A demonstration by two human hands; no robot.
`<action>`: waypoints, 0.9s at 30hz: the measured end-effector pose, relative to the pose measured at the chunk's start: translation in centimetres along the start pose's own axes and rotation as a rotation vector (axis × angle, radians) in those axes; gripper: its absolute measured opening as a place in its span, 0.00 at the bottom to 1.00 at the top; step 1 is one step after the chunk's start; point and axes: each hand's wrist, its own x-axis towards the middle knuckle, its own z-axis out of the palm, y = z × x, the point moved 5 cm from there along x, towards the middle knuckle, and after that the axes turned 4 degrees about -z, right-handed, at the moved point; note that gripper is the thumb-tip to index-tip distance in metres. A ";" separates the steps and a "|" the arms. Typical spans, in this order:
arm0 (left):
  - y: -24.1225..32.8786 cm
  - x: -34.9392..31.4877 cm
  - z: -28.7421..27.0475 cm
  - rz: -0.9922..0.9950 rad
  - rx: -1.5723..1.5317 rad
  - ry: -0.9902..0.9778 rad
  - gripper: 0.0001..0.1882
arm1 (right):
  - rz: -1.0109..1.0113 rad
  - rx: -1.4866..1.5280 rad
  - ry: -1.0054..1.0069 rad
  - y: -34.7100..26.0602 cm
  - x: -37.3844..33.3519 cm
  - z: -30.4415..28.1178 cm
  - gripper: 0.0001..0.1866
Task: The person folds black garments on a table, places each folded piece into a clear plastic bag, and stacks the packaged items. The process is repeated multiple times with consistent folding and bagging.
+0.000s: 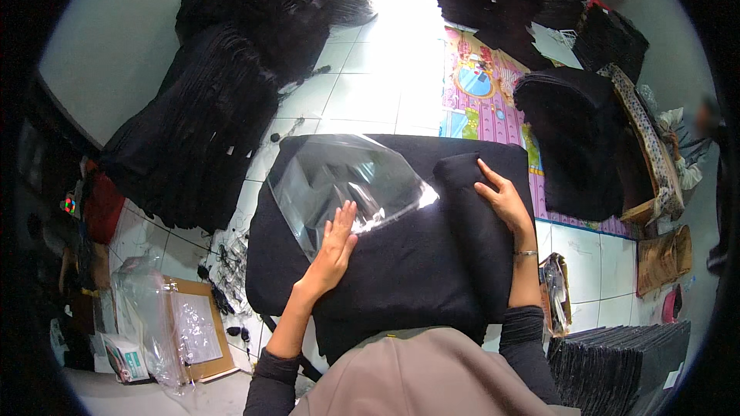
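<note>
A clear plastic bag (327,173) lies at a slant over the left part of a work surface covered in black cloth (378,277). My left hand (336,246) rests on the bag's near edge, fingers stretched out and nearly flat. On the right side, a folded length of black fabric (466,219) runs from the far edge toward me. My right hand (505,200) grips its upper right edge between thumb and fingers; some fingertips are tucked out of sight. The bag's right corner almost reaches this fabric.
Tall heaps of black garments (208,108) stand at far left. More black cloth (574,131) lies on a colourful mat (493,96) at right. Black flat packs (620,366) are stacked at lower right. Plastic sleeves (142,316) and a cardboard piece (212,339) sit at lower left.
</note>
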 end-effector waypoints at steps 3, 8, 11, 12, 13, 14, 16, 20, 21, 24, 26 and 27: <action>1.5 0.7 2.5 0.047 0.317 -0.071 0.31 | -0.116 -0.244 0.066 -3.1 -0.8 0.3 0.32; 0.6 1.6 2.0 -0.336 -0.568 0.034 0.27 | -0.084 -0.566 0.236 -8.3 -5.7 -0.3 0.34; 1.0 2.2 1.3 -0.429 -0.640 0.007 0.29 | -0.054 -0.513 0.168 -10.5 -8.1 0.3 0.34; 1.4 2.3 1.2 -0.450 -0.606 -0.015 0.29 | -0.101 -0.493 0.122 -11.1 -8.6 1.1 0.34; 2.1 2.3 1.2 -0.452 -0.613 -0.006 0.28 | -0.120 -0.490 0.085 -11.5 -8.9 2.2 0.35; 3.0 2.0 1.1 -0.392 -0.576 -0.001 0.27 | -0.138 -0.486 0.049 -11.7 -9.3 3.4 0.35; 4.7 1.6 1.2 -0.280 -0.439 0.059 0.25 | -0.201 -0.485 -0.068 -11.8 -9.6 6.0 0.35; 4.2 0.3 1.2 -0.429 -0.442 0.024 0.26 | -0.207 -0.511 -0.240 -11.1 -9.3 7.5 0.34; 4.0 0.1 1.0 -0.413 -0.512 0.055 0.25 | -0.150 -0.606 -0.192 -10.8 -9.0 6.6 0.35; 4.0 -0.1 1.1 -0.338 -0.422 0.026 0.32 | -0.122 -0.786 0.023 -11.2 -8.5 3.4 0.35; 4.2 -0.2 1.4 -0.323 -0.305 0.040 0.39 | -0.188 -0.722 0.115 -12.1 -8.7 2.0 0.34; 4.3 -0.2 1.7 -0.339 -0.217 0.052 0.41 | -0.156 -0.704 0.111 -12.1 -9.1 1.7 0.34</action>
